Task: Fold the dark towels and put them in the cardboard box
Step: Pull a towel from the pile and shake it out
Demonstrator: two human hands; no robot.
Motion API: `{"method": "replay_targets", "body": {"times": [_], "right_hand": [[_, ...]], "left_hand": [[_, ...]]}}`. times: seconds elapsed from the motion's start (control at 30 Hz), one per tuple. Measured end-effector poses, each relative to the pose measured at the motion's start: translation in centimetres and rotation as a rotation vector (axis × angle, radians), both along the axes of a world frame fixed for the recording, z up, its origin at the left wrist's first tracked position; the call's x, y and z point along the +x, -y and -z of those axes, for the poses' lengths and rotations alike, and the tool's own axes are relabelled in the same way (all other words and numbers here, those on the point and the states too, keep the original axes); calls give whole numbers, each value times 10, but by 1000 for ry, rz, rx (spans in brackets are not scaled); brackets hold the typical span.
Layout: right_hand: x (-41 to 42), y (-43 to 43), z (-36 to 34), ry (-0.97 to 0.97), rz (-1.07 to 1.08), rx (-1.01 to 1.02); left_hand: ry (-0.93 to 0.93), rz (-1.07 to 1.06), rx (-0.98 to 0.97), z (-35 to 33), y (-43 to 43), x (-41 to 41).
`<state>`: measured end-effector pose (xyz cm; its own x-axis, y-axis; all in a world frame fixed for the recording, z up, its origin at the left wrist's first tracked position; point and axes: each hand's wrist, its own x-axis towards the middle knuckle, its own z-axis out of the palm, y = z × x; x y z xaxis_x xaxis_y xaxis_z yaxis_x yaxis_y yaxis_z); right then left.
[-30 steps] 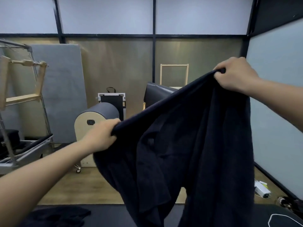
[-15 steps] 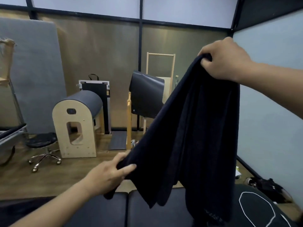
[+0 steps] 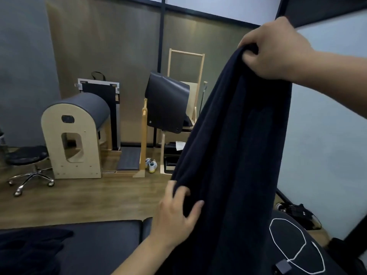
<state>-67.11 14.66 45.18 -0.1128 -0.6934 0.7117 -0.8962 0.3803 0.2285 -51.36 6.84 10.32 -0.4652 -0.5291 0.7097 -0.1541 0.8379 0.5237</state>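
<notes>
A dark towel [image 3: 234, 155] hangs long in front of me. My right hand [image 3: 276, 49] grips its top edge high at the upper right. Lower down, my left hand [image 3: 176, 213] pinches the towel's left edge between thumb and fingers, just above a black padded bench [image 3: 103, 247]. Another dark towel [image 3: 29, 249] lies crumpled on the bench at the lower left. No cardboard box is in view.
Past the bench on the wooden floor stand a wooden arched barrel [image 3: 77, 135], a black rolling stool [image 3: 29, 165], a wooden frame with a dark pad [image 3: 168, 104] and pale shoes [image 3: 152, 165]. A white cable [image 3: 292, 247] loops at the lower right, beside a pale wall panel [image 3: 325, 145].
My left hand slid down along the towel's edge from chest height to just above the bench, and the towel now hangs narrower. My right hand stayed high; the view tipped downward.
</notes>
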Motion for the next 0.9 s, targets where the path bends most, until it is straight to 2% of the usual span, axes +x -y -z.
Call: {"method": "replay_targets", "body": {"times": [0.13, 0.37, 0.5, 0.57, 0.7, 0.77, 0.9], "right_hand": [[1, -4, 1, -12, 10, 5], [3, -3, 7, 23, 35, 62], [12, 7, 9, 80, -17, 47], [22, 15, 8, 46, -60, 46], [36, 26, 4, -22, -100, 30], [38, 30, 5, -41, -96, 19], [41, 34, 13, -42, -110, 71]], "left_hand": [[130, -274, 99, -4, 31, 12], [149, -395, 77, -16, 104, 54], [1, -342, 195, -28, 95, 48], [-41, -217, 97, -25, 76, 38], [39, 135, -93, -5, 31, 19], [-13, 114, -80, -6, 17, 11], [-90, -92, 21, -26, 10, -2]]}}
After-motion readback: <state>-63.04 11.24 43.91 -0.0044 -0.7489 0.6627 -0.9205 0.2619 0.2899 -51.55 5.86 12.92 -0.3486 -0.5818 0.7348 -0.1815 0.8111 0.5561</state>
